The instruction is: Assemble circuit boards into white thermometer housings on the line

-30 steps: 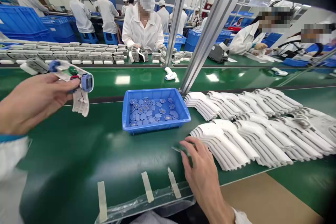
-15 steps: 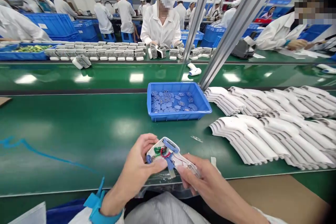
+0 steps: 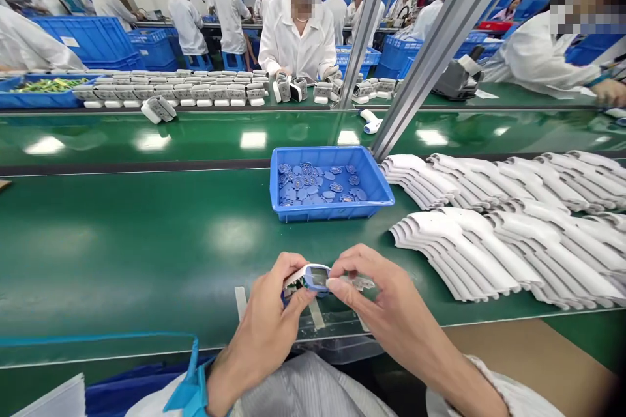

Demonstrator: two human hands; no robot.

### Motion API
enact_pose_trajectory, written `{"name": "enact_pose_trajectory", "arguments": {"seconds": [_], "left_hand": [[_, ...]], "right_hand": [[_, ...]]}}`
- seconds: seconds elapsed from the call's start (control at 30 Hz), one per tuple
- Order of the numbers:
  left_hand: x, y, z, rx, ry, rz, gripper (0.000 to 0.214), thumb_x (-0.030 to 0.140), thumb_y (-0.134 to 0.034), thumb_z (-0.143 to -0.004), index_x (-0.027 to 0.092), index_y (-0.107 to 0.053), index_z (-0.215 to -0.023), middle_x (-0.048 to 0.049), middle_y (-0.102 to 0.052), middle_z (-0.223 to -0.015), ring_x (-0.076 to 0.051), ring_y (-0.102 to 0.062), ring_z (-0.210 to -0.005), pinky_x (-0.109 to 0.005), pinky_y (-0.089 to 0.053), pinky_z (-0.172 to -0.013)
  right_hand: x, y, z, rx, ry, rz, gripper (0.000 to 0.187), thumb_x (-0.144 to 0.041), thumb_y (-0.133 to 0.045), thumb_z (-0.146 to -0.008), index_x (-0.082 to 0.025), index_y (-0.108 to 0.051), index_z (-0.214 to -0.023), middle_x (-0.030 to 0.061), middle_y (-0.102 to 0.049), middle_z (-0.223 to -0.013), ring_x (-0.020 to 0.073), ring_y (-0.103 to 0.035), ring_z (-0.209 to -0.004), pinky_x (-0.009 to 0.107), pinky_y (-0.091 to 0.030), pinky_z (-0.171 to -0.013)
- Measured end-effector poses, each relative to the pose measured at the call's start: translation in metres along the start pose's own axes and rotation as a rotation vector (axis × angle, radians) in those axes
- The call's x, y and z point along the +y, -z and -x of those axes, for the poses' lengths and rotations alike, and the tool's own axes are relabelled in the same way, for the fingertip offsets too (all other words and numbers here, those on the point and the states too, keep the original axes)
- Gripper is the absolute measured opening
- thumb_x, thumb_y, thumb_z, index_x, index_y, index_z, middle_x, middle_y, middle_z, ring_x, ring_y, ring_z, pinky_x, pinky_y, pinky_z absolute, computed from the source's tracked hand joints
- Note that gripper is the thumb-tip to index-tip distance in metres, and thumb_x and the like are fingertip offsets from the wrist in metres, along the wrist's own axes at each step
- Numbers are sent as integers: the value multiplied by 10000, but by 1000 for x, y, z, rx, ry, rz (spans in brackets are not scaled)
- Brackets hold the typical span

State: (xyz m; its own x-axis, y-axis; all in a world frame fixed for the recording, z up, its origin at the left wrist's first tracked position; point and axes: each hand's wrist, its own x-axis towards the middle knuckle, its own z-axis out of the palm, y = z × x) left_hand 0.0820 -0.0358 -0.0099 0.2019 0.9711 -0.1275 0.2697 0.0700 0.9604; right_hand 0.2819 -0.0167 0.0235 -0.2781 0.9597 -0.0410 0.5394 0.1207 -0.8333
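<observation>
Both my hands are together low in the middle of the view. My left hand (image 3: 264, 319) grips the head of a partly assembled infrared thermometer (image 3: 308, 279), whose small display and blue frame face up. My right hand (image 3: 391, 300) pinches the thin, pale handle end of the same unit (image 3: 357, 283), and its fingertips touch the blue frame. Its wires and board are hidden from this angle. Just beyond my hands stands a blue plastic tray (image 3: 332, 212) holding many small blue round parts.
Stacks of white curved housing shells (image 3: 454, 247) lie right of the tray on the green conveyor belt (image 3: 122, 241). Strips of tape and clear film (image 3: 313, 313) lie under my hands. Across a metal frame (image 3: 440, 58), co-workers (image 3: 298, 32) sit behind rows of white units (image 3: 171, 94).
The thermometer has moved from out at the left to the centre, and its display now faces up. My right hand has left the white shells and now holds the unit too.
</observation>
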Motion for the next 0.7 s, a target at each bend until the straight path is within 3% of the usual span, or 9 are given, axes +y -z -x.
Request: {"name": "enact_pose_trajectory", "arguments": {"seconds": [0.13, 0.27, 0.4, 0.5, 0.6, 0.7], "left_hand": [[6, -1, 1, 21, -51, -48, 119, 337, -524, -982, 275, -591, -1057, -11, -683, -983, -192, -609, -859, -277, -424, -736], [9, -2, 0, 63, -86, -98, 125, 277, -522, -963, 295, -603, -1056, -7, -687, -965, -203, -617, -823, -296, -434, -750], [6, 0, -14, 228, -20, -96, 103, 324, -582, -922, 272, -611, -1006, -26, -693, -933, -223, -625, -832, -319, -429, -761], [0, 5, -27, 278, 155, 174, 272, 424, -626, -880, 215, -624, -1054, -76, -711, -1005, -244, -642, -927, -325, -454, -783], [-2, 10, -32, 203, 289, 464, 463, 470, -733, -793, 176, -620, -1133, -102, -708, -1086, -221, -640, -940, -298, -467, -778], [1, 13, -31, 168, 281, 459, 509, 402, -823, -716, 181, -633, -1133, -81, -703, -1072, -182, -619, -895, -254, -443, -717]], "right_hand": [[-3, -6, -5, 69, 100, 169, 143, -306, -585, -966, -258, -676, -867, 4, -642, -902, 151, -581, -822, 256, -385, -597], [-14, -3, -4, 128, 305, 368, 245, -283, -505, -1012, -223, -623, -805, -9, -626, -789, 137, -546, -719, 293, -358, -663], [-22, 11, -5, 289, 373, 542, 343, -329, -397, -1051, -214, -607, -806, 7, -628, -768, 147, -538, -691, 311, -322, -671], [6, 15, -6, 399, 226, 673, 380, -403, -383, -1047, -213, -604, -804, 19, -645, -773, 169, -569, -708, 323, -328, -683], [54, 10, 0, 367, 140, 783, 459, -458, -316, -1052, -202, -619, -820, 35, -659, -747, 185, -602, -687, 335, -327, -661], [84, 15, 17, 343, 87, 736, 468, -527, -333, -1031, -179, -596, -1198, 58, -682, -867, 180, -596, -648, 322, -377, -619]]}}
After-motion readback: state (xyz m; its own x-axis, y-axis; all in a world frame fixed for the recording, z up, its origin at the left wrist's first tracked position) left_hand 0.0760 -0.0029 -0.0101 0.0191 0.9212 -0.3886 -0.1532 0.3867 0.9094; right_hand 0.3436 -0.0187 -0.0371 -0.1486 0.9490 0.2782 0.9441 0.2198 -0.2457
